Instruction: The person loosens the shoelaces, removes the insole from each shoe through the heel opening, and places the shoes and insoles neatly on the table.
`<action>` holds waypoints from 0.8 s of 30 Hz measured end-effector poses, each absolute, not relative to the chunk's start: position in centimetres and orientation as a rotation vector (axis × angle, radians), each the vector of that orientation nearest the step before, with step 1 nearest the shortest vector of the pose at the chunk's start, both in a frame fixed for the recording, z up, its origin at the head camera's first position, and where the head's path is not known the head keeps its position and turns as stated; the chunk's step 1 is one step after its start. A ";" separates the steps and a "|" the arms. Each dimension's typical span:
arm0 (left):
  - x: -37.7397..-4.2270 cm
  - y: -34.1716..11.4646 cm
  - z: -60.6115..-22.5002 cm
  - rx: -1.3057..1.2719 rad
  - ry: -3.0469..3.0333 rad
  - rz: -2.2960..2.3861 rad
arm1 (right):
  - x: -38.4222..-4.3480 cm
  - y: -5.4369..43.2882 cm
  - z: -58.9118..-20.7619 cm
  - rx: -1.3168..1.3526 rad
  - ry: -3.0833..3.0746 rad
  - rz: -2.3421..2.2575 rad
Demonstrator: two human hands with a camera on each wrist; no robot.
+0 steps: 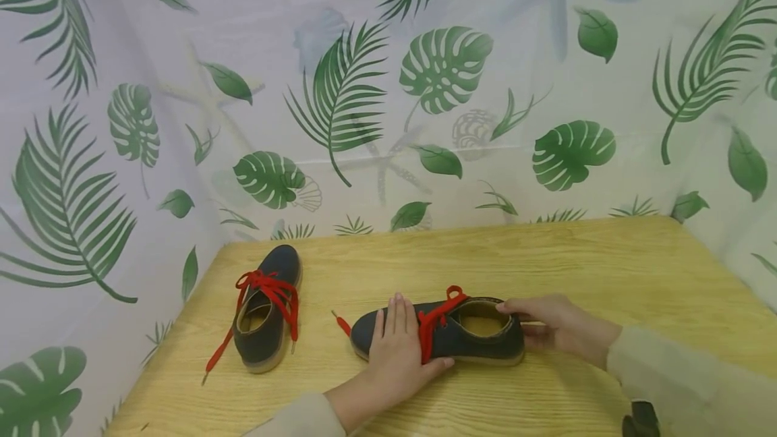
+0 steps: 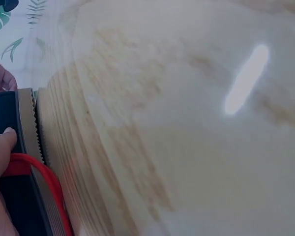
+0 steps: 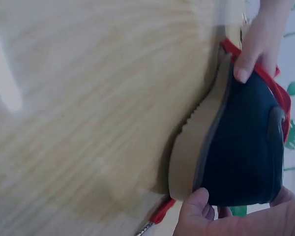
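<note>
A dark navy shoe [image 1: 485, 346] with red laces [image 1: 427, 329] lies on the wooden table, toe to the left and heel to the right. Across its front part rests my left hand [image 1: 397, 356], fingers straight over the upper and thumb along the near side. My right hand [image 1: 555, 326] grips the heel, with a fingertip at the collar rim and other fingers lower behind it. Seen from the right wrist, the heel and tan sole [image 3: 187, 162] show between that hand's fingers [image 3: 195, 201]. One lace end sticks out beyond the toe.
A matching navy shoe [image 1: 262, 349] stands at the left of the table [image 1: 607, 275], toe away from me, its red laces tied in a loose bow. Leaf-patterned cloth [image 1: 388, 106] hangs behind and at both sides. A small black object [image 1: 641, 419] sits by the right sleeve.
</note>
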State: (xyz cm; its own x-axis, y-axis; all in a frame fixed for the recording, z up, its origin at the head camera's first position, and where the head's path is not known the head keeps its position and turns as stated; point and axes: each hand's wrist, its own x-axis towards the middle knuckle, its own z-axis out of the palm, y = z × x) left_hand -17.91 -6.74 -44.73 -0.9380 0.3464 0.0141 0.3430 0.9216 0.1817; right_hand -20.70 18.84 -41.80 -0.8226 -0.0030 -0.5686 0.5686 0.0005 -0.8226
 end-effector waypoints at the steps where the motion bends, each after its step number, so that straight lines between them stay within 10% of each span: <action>1: -17.9 -6.7 -44.7 0.542 3.063 0.281 | -21.1 19.0 -42.2 0.582 1.871 -1.878; 24: -17.5 -6.4 -44.8 0.622 3.029 0.413 | -20.6 20.7 -44.0 0.654 1.750 -1.951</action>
